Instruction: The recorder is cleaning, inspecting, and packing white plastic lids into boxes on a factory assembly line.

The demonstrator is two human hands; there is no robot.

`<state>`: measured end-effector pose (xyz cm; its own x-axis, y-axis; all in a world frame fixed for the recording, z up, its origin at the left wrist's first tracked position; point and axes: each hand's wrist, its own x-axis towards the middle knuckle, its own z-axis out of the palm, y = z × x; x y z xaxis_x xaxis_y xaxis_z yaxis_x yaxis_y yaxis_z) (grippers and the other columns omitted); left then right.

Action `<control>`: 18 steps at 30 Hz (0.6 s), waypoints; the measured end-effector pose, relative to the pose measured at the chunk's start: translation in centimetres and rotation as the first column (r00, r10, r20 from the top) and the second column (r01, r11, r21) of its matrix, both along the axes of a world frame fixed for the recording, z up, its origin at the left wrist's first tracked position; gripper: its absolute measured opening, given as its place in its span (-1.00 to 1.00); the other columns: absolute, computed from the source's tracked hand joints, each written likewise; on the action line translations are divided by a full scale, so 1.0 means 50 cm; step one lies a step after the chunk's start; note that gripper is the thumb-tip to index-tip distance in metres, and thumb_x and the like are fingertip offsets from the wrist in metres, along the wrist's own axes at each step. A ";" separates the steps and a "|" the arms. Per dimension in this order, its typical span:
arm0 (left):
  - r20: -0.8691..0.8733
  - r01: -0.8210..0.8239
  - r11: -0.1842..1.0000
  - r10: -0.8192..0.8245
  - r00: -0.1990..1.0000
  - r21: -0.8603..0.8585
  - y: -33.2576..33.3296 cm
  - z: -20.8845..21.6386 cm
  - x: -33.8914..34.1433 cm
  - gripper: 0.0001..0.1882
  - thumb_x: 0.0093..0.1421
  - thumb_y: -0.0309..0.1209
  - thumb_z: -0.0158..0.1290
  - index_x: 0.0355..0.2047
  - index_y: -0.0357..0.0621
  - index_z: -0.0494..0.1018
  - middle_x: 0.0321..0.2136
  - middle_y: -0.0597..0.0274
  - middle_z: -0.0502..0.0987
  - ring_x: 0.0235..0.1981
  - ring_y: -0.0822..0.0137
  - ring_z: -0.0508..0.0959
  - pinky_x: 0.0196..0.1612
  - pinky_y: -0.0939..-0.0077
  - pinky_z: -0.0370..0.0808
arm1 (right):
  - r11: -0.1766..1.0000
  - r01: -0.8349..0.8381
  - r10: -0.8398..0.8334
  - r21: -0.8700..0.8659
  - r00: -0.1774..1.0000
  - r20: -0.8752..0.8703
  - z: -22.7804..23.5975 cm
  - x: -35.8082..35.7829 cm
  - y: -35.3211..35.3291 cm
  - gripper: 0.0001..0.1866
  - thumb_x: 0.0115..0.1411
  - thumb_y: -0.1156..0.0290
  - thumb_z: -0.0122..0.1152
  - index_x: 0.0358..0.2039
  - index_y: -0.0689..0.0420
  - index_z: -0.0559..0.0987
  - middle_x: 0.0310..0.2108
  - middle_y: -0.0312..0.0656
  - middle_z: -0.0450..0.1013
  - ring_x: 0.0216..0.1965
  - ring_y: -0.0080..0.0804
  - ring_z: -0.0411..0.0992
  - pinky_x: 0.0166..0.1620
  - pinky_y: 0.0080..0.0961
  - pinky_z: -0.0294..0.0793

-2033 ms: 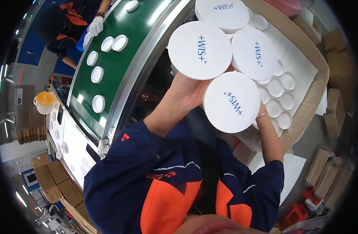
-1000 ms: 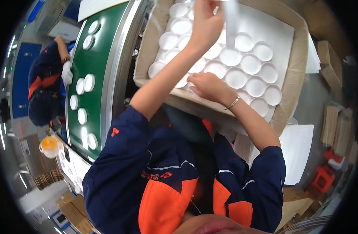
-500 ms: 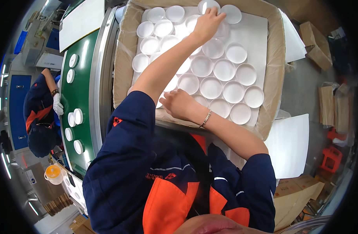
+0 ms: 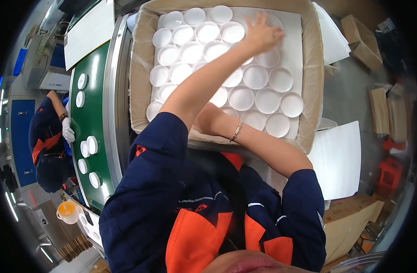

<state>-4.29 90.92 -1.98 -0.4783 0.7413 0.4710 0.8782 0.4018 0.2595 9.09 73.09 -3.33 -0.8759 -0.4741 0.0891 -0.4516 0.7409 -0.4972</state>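
Observation:
Shallow round white dishes (image 4: 254, 76) stand in rows on a white sheet (image 4: 292, 48) inside a large carton (image 4: 314, 86) lined with clear film. My left hand (image 4: 265, 35) reaches across to the far right part of the carton. Its fingers are spread over the rim area of a pale dish (image 4: 275, 20), and nothing is gripped in them. Beneath my left forearm lies my right hand (image 4: 207, 119), low over the near rows of dishes. The forearm covers its fingers, so what they hold or touch is hidden.
To the left runs a green conveyor belt (image 4: 99, 118) carrying several white round pieces, with a metal rail (image 4: 114, 91) beside the carton. A co-worker (image 4: 49, 136) with a gloved hand stands beyond it. White sheets (image 4: 340, 159) and cartons (image 4: 360, 43) lie to the right.
My left hand has moved slightly right, and its fingers have spread off the dish they were on. The fingers of my right hand have gone out of sight under my left forearm.

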 end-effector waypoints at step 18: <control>-0.120 0.460 0.876 -0.477 0.871 -0.145 -0.102 -0.019 0.142 -0.64 0.30 -0.02 -0.12 -0.14 0.05 0.46 0.24 0.20 0.21 0.29 0.16 0.17 0.27 -0.28 -0.03 | 0.996 0.084 -0.078 -0.035 0.984 0.158 0.057 0.016 0.008 -0.65 0.19 0.42 -0.02 -0.01 0.18 0.48 0.04 -0.05 0.40 0.14 -0.16 0.30 0.20 -0.29 0.23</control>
